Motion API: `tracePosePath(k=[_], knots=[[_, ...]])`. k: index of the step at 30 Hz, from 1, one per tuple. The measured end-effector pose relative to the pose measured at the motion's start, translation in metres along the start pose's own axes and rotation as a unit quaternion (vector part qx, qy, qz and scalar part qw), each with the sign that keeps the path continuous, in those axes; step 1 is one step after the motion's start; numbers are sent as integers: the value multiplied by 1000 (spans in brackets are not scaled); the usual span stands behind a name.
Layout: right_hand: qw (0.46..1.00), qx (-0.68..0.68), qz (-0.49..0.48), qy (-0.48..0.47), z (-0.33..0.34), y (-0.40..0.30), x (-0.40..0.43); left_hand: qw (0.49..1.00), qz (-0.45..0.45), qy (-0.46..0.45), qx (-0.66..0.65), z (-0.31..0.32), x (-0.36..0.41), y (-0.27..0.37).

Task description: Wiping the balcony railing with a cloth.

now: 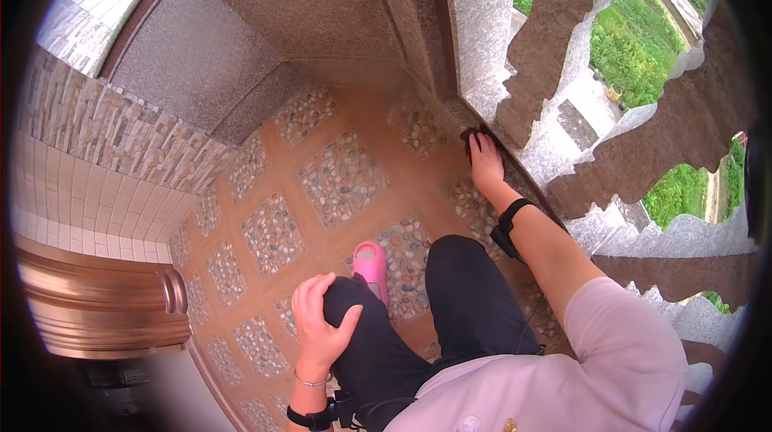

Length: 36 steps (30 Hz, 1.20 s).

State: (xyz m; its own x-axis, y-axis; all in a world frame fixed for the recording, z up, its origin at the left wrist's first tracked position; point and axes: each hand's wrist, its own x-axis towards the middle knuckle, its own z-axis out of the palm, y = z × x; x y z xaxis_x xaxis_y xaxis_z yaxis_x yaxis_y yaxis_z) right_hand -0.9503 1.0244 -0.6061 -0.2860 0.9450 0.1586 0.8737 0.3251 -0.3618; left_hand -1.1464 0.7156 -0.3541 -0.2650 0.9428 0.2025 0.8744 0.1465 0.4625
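Note:
My right hand (486,161) reaches forward and presses a small dark maroon cloth (467,136) against the stone base ledge below the balusters. Most of the cloth is hidden under the fingers. My left hand (319,317) rests on my bent left knee (347,299), thumb spread from the fingers, with nothing in it. I am crouched low in dark trousers. One pink slipper (370,263) shows on the floor between the knees.
Pebble panels (344,179) and orange-brown strips pattern the floor. Speckled stone walling (199,46) stands ahead, beside stacked-stone cladding (120,124). Stone balusters (543,28) line the right, with grass (639,40) beyond. A copper-coloured column base (102,299) stands at left.

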Motion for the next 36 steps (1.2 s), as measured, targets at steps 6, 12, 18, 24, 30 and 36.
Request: tracePosePath(k=[6, 12, 18, 24, 30, 36], knots=[[997, 67, 27, -5, 4, -10, 23, 982, 186, -10, 27, 27, 65, -17], [997, 74, 12, -29, 19, -28, 71, 963, 248, -53, -89, 59, 135, -71], [996, 66, 54, -35, 27, -47, 108, 927, 309, -135, -162, 114, 206, -103], [963, 261, 71, -5, -5, -56, 94, 904, 310, -204, -214, 172, 259, -142], [938, 181, 156, 250, -80, -109, 84, 892, 298, -266, -214, 208, 292, -163], [960, -63, 251, 111, -21, -75, 89, 879, 288, -313, -217, 228, 306, -167]])
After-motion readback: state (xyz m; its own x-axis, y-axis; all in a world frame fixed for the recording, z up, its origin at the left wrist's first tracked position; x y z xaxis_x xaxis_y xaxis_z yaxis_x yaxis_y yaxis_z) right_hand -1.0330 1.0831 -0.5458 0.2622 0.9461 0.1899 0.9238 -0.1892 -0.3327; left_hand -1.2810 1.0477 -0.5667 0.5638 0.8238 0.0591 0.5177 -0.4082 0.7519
